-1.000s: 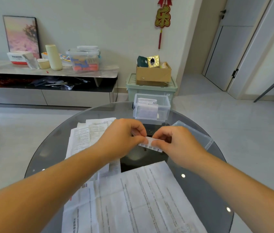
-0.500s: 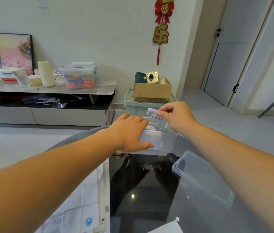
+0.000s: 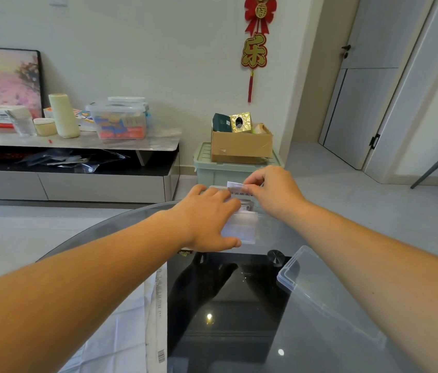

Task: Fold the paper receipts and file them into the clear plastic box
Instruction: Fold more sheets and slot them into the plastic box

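Note:
The clear plastic box [image 3: 264, 232] stands at the far edge of the round glass table [image 3: 228, 313], with folded receipts [image 3: 242, 230] upright inside it. My left hand [image 3: 207, 219] holds the box from the left, fingers over its rim and thumb against the front wall. My right hand [image 3: 274, 192] pinches a small folded receipt [image 3: 235, 187] by its top edge, just above the box's opening. Unfolded receipts [image 3: 131, 332] lie at the table's near left, partly hidden by my left forearm.
The box's clear lid [image 3: 320, 289] lies on the glass to the right, under my right forearm. Beyond the table stand a green storage bin [image 3: 212, 173] with a cardboard box [image 3: 242, 148] on top, and a low cabinet [image 3: 72, 181] with clutter at left.
Both hands left the table's middle and reached to the box. The right hand carried the folded receipt over the opening and has lowered it slightly; the left hand took hold of the box.

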{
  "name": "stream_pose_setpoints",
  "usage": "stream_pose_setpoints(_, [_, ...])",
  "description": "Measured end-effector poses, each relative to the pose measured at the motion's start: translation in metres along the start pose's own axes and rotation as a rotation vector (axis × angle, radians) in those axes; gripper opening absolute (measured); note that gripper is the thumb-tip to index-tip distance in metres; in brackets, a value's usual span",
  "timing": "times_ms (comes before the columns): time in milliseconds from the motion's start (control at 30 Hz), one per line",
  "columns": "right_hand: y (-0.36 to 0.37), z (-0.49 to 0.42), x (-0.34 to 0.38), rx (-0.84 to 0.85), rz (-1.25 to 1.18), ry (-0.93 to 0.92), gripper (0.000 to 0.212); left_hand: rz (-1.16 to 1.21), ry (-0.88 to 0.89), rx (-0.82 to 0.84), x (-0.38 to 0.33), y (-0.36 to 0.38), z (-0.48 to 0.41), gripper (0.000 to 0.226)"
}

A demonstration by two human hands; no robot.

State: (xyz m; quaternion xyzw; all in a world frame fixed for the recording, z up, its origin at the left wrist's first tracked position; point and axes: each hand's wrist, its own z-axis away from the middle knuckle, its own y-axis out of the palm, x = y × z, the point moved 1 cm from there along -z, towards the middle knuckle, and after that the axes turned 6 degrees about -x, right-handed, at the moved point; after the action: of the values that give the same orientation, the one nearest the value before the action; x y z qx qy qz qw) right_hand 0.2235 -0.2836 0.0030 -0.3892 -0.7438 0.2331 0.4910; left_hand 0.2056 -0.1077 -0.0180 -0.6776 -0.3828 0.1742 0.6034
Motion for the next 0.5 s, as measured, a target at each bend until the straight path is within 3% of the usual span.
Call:
stream_pose_setpoints(333, [0.0018, -0.004, 0.0022, 0.051, 0.109, -0.025, 0.009, 0.059, -0.01, 0.051, -0.0011, -0.0051, -0.0016, 0.074])
stream_pose_setpoints(500, [0.0013, -0.0037, 0.0032, 0.038, 0.13, -0.047, 0.019, 0.072, 0.0, 0.032, -0.0013, -0.0055, -0.0008, 0.081])
